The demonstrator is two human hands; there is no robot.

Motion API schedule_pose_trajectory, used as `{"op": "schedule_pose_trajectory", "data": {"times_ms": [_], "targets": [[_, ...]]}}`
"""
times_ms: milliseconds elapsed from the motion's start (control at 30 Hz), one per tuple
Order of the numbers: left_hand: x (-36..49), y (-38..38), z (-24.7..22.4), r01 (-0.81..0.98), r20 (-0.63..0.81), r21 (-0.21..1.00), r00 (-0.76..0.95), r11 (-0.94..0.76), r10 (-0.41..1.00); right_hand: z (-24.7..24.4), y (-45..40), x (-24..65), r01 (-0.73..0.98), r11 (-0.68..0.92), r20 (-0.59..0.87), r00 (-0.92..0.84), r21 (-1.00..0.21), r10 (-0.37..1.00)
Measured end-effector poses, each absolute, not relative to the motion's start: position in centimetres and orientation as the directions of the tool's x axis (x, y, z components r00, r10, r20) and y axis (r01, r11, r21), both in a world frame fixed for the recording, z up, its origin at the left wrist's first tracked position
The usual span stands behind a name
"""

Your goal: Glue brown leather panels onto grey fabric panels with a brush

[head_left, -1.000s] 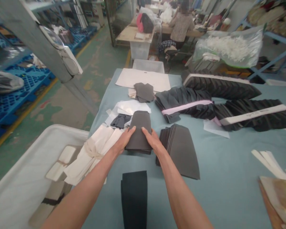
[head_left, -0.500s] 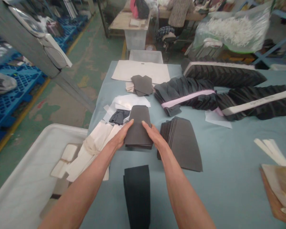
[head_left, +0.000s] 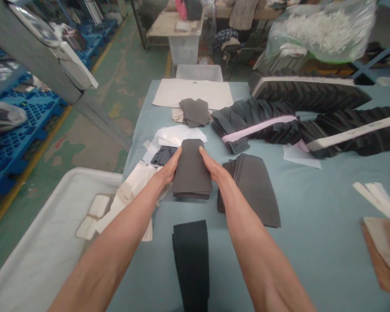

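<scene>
Between my two hands is a stack of dark grey cut pieces [head_left: 193, 171], wider at the near end. My left hand [head_left: 171, 168] presses along its left edge, thumb near the top corner. On the opposite edge my right hand [head_left: 212, 165] grips the same way, with most fingers hidden under or behind the stack. A fanned pile of larger dark grey panels [head_left: 256, 188] lies just right of my right hand. Nearer to me, a folded dark strip of cloth [head_left: 192, 255] rests on the table between my forearms.
Blue-green cloth covers the table [head_left: 312, 203]. White cloth pieces [head_left: 134, 182] lie at the left edge, beside a white bin [head_left: 61, 203]. Bundled black pieces [head_left: 256, 123] stretch along the back right. Cream strips [head_left: 377, 199] lie far right. A metal post [head_left: 68, 82] slants at upper left.
Both hands have slid slightly toward the far end of the stack, the right thumb moving out to its edge. The stack's edges look more even. The view has shifted a little.
</scene>
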State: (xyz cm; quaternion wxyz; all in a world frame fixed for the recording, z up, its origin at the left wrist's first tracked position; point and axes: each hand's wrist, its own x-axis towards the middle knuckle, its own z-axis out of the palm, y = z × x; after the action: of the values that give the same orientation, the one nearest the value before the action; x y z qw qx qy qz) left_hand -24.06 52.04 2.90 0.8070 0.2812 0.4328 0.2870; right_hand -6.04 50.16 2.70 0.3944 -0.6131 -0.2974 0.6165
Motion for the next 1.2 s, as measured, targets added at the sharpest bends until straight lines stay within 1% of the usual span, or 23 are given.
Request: {"op": "schedule_pose_trajectory", "data": {"times_ms": [133, 300, 367, 467, 600, 767, 867, 1000, 1100, 1200], "targets": [[-24.1, 52.0, 2.9, -0.207, -0.568, 0.678, 0.461, 0.705, 0.682, 2.8, 50.4, -6.0, -0.192, -0.609, -0.611, -0.053, -0.77, 0.79], [-23.7, 52.5, 3.1, -0.208, -0.58, 0.669, 0.455, 0.714, 0.676, 2.9, 50.0, -6.1, -0.251, -0.678, -0.668, -0.136, -0.691, 0.731], [-23.6, 52.6, 3.1, -0.211, -0.586, 0.665, 0.447, 0.716, 0.676, 2.8, 49.9, -6.0, -0.269, -0.675, -0.667, -0.134, -0.687, 0.733], [-24.0, 51.9, 2.8, -0.212, -0.601, 0.663, 0.421, 0.718, 0.68, 2.3, 49.7, -5.6, -0.294, -0.669, -0.679, -0.083, -0.683, 0.729], [-24.8, 49.6, 2.4, -0.207, -0.621, 0.666, 0.379, 0.717, 0.686, 1.7, 49.2, -5.2, -0.327, -0.693, -0.733, 0.0, -0.643, 0.68], [-24.8, 48.2, 2.3, -0.206, -0.636, 0.665, 0.346, 0.718, 0.689, 2.7, 48.5, -6.1, -0.362, -0.722, -0.743, -0.107, -0.59, 0.661], [-24.6, 48.4, 2.3, -0.21, -0.637, 0.665, 0.34, 0.716, 0.692, 3.7, 48.2, -7.0, -0.364, -0.708, -0.724, -0.119, -0.605, 0.679], [-24.6, 48.6, 2.1, -0.192, -0.624, 0.692, 0.325, 0.696, 0.71, 4.6, 48.2, -7.4, -0.314, -0.685, -0.707, -0.055, -0.658, 0.705], [-24.5, 48.6, 2.4, -0.163, -0.603, 0.73, 0.303, 0.664, 0.738, 6.3, 48.3, -7.1, -0.235, -0.646, -0.678, 0.089, -0.726, 0.73], [-24.7, 48.2, 4.1, -0.14, -0.557, 0.788, 0.253, 0.599, 0.791, 10.2, 47.5, -6.2, -0.122, -0.554, -0.566, 0.244, -0.823, 0.787]]}}
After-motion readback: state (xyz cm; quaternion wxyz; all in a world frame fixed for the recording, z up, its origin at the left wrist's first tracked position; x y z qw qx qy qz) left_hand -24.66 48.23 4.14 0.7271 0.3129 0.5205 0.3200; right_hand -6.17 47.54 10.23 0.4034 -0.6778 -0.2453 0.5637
